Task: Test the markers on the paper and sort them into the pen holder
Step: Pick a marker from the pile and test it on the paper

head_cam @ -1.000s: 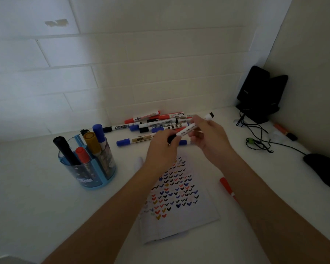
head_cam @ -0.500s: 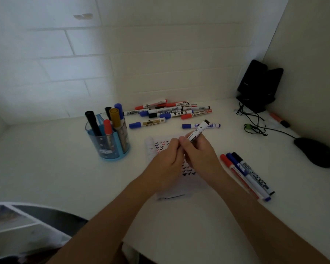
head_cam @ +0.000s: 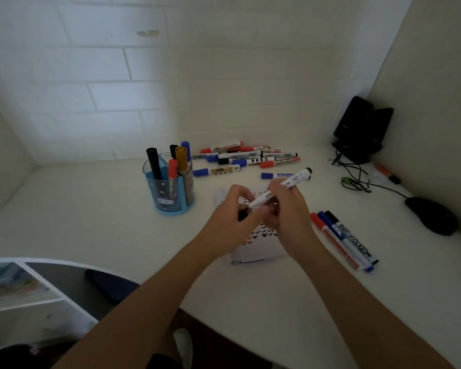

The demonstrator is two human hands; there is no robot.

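marker (head_cam: 285, 183) tilts flatter vs 0.5s ago, R hand (head_cam: 290, 214) pinches it over paper (head_cam: 258, 251), L hand (head_cam: 232, 211) grips dark cap (head_cam: 242, 216)

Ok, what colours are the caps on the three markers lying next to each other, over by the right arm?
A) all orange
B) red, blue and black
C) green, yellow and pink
B: the three markers lying side by side on the desk, just right of the paper, have one red, one blue and one black cap.
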